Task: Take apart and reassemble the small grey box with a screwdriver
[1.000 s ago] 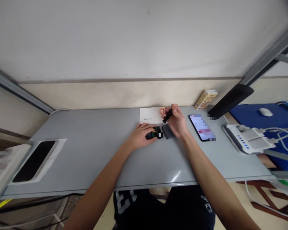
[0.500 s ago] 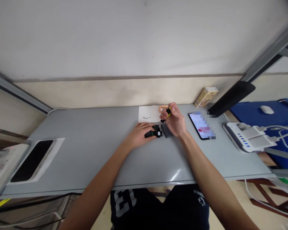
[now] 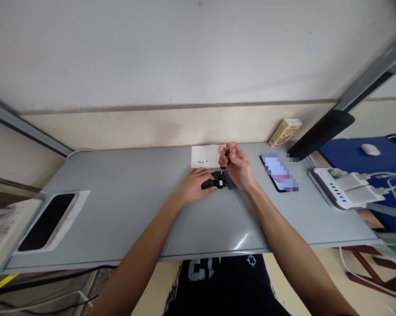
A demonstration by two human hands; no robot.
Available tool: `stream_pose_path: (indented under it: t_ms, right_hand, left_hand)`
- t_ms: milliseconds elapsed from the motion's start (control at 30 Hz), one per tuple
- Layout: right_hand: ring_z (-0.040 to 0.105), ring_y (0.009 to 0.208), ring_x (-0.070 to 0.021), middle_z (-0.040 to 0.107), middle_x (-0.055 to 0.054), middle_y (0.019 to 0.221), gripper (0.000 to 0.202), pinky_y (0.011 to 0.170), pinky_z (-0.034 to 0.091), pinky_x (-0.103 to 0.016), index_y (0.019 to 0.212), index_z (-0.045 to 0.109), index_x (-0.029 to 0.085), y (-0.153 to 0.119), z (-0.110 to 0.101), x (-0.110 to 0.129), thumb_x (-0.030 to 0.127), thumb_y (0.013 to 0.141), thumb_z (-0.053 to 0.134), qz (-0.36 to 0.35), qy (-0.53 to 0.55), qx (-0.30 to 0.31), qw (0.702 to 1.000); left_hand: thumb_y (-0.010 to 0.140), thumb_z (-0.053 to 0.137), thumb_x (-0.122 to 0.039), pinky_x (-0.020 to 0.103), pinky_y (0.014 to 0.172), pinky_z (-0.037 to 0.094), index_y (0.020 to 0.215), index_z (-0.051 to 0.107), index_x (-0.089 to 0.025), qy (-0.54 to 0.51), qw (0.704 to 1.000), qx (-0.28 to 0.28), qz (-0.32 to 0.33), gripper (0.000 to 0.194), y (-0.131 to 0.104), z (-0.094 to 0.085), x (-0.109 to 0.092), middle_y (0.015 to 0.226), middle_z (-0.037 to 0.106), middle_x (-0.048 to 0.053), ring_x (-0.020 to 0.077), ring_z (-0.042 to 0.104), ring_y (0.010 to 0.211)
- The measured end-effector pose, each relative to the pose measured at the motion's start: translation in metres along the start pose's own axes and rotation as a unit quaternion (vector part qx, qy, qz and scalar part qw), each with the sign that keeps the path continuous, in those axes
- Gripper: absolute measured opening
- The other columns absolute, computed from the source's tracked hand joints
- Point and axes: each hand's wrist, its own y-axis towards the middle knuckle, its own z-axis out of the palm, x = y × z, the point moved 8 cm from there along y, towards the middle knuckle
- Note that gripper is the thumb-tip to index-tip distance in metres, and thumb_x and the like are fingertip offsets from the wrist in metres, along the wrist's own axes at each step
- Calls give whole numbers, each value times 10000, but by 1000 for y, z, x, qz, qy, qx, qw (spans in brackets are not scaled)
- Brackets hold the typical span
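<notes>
A small black device (image 3: 221, 183), with green circuitry showing, is pinned to the tabletop by the left hand (image 3: 196, 184), its fingers and thumb closed around the left end, apparently so that it is steadied and its right end left exposed. A black-and-yellow screwdriver (image 3: 223, 167) is gripped in the curled fingers of the right hand (image 3: 239, 166), held steeply, probably so that force can be directed downward; its tip is brought to the device, though actual contact is too small to be confirmed.

Just right of the device, a dark grey block (image 3: 231, 186) is partly covered by the right hand. Behind, tiny dark pieces (image 3: 202, 162) are spread on white paper (image 3: 198, 152), presumably so that they are easily seen.

Sideways room on the right is limited by a lit phone (image 3: 278, 171). On the left, a broad bare stretch of the grey table (image 3: 125, 184) is available; reach backward is bounded by the wall (image 3: 145, 128), and forward by the table's front edge.
</notes>
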Motion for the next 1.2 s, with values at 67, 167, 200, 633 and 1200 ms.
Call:
stream_pose_path:
  t_ms: [67, 167, 200, 633, 1200]
  right_hand:
    - [471, 686, -152, 516, 3, 766, 261, 680, 420, -299, 928, 543, 258, 1, -1, 1, 468, 909, 696, -7, -9, 4, 1000]
    - [520, 751, -164, 550, -29, 851, 301, 718, 447, -313, 932, 574, 244, 4, -6, -1, 541, 942, 620, 7, -13, 4, 1000]
    - [504, 726, -162, 525, -25, 828, 323, 701, 446, -312, 928, 574, 244, 5, -9, -1, 566, 950, 591, 14, -7, -1, 1000]
    - [359, 610, -145, 373, -4, 726, 403, 567, 379, -287, 777, 534, 232, -2, -1, 0, 567, 994, 478, 9, 7, -29, 1000]
    - [357, 585, -143, 371, 4, 690, 429, 567, 400, -293, 773, 530, 234, -4, 7, 2, 598, 993, 473, 7, -1, -11, 1000]
  left_hand:
    - [957, 669, -433, 468, 1130, 390, 1108, 703, -277, 0, 1000, 1, 0, 220, 1, 2, 0, 1436, 633, 13, 257, 565, 1312]
    - [965, 659, -427, 464, 1121, 398, 1116, 697, -272, -1, 1000, -5, 2, 220, 1, 2, 0, 1434, 633, 19, 253, 571, 1300]
    - [964, 661, -424, 460, 1113, 403, 1109, 697, -269, -1, 1000, -7, 4, 215, 1, 1, -1, 1426, 639, 20, 251, 579, 1287]
    - [943, 683, -422, 460, 1104, 413, 1080, 693, -265, -3, 1000, -20, 13, 208, 1, -1, -2, 1405, 653, 14, 242, 600, 1257]
    - [910, 711, -378, 454, 1110, 407, 1190, 609, -268, -11, 1000, -15, -18, 317, 0, -1, -2, 1325, 675, 30, 263, 575, 1280]
